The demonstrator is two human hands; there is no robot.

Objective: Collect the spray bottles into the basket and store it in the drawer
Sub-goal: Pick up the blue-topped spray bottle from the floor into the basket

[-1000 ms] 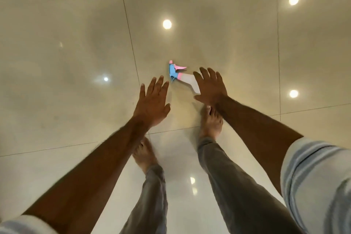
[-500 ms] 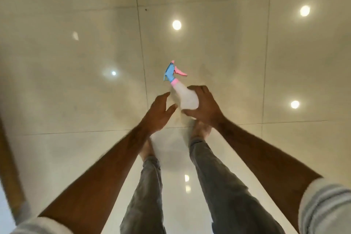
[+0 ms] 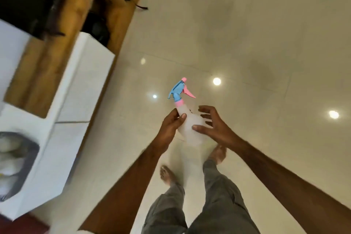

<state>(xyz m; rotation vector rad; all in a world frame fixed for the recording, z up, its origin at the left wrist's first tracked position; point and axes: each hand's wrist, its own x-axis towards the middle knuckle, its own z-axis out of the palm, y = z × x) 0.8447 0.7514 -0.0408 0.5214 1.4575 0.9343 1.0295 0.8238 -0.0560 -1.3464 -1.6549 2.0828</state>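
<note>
Now the spray bottle (image 3: 190,127) stands nearly upright, nozzle up-left, left hand (image 3: 171,127) gripping it, right hand (image 3: 214,127) spread.

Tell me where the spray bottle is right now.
In the head view, the spray bottle is off the floor, mid-frame, gripped at its neck by the left hand, with the right hand open against its body.
</note>
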